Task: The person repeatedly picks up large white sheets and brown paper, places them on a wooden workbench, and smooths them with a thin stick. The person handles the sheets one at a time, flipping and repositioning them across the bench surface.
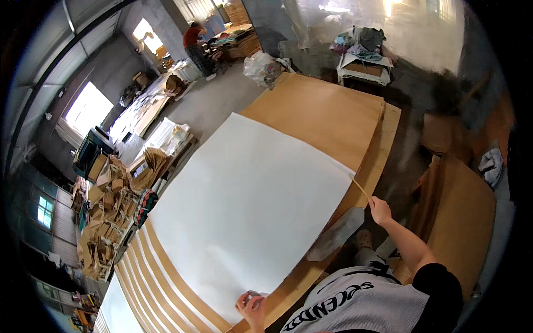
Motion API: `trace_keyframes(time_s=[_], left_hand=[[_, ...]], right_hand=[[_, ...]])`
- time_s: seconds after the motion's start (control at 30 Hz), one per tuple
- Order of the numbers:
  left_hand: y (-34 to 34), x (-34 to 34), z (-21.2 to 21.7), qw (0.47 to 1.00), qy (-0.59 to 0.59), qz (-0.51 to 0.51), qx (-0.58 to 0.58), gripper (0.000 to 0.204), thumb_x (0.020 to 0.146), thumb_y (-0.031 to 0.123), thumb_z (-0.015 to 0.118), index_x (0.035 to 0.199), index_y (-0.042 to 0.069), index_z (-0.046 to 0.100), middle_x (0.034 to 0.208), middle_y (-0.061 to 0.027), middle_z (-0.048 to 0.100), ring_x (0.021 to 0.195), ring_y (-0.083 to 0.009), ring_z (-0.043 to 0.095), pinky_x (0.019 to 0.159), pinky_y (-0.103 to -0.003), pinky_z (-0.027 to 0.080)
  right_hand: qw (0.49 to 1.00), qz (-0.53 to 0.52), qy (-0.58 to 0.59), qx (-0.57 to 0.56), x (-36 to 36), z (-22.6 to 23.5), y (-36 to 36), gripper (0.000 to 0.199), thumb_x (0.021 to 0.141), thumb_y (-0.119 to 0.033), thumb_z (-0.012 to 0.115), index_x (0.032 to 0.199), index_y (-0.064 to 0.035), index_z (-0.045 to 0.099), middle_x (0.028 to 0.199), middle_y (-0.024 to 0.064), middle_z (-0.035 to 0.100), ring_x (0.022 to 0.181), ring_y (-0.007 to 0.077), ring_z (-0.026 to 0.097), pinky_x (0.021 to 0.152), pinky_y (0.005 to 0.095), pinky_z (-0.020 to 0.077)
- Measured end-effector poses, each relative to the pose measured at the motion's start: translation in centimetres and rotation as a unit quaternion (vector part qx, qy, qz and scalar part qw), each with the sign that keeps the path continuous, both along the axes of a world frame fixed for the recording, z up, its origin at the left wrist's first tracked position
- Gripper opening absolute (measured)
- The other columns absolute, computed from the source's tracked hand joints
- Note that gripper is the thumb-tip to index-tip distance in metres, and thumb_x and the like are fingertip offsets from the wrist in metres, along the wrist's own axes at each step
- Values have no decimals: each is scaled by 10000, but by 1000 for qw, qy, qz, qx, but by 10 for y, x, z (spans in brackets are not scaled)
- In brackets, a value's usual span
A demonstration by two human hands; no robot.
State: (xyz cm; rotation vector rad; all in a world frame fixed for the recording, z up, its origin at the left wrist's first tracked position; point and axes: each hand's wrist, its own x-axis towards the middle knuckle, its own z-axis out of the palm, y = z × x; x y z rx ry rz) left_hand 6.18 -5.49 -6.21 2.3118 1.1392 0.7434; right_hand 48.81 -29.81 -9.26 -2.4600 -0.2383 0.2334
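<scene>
A large white sheet lies over a brown board on the long worktable. My right hand is closed round a thin wooden stick, its far tip at the sheet's right corner. At the sheet's near edge, my left hand is closed with curled fingers. Something small and pale shows between them, its kind unclear. Left of the sheet, brown strips alternate with white ones.
A greyish translucent piece lies along the table's near edge. Large brown sheets stand at right. Torn cardboard is heaped at left. A box with cloths stands beyond the table. Another person stands far back.
</scene>
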Motion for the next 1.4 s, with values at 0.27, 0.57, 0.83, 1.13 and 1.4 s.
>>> trace_keyframes(time_s=[0.27,0.57,0.83,1.13,1.4], left_hand=[[-21,93,18,996,-63,-16,63,137,672,2,613,796,54,591,932,-93,486,920,-258,443,777,-370,370],[-139,370,38,909,-16,-402,-112,119,756,-10,553,860,33,592,894,-90,538,767,-188,553,650,-259,457],[-270,514,25,733,198,-620,-199,101,803,83,548,879,42,602,789,-90,555,694,-176,573,595,-261,458],[-367,697,-30,425,366,-823,-88,146,804,122,531,913,46,592,826,-113,558,694,-237,582,626,-316,468],[-508,850,-69,313,363,-872,-98,165,812,149,532,916,27,570,862,-123,555,739,-253,576,646,-315,467]], right_hand=[[984,-81,130,89,29,-31,-100,282,851,-244,444,921,-3,573,721,115,570,621,209,552,592,330,424],[962,-236,105,95,78,-94,-271,230,804,-215,495,860,7,515,783,164,570,714,269,562,638,352,438],[923,-363,71,108,76,-72,-402,239,835,-226,475,963,-39,553,736,101,603,624,199,583,584,310,448],[780,-618,72,67,17,-146,-427,165,842,-178,472,939,-58,529,690,118,587,598,225,569,532,326,435],[708,-702,78,3,72,-117,-461,209,825,-126,454,1023,-104,515,730,128,588,641,262,583,547,363,441]])
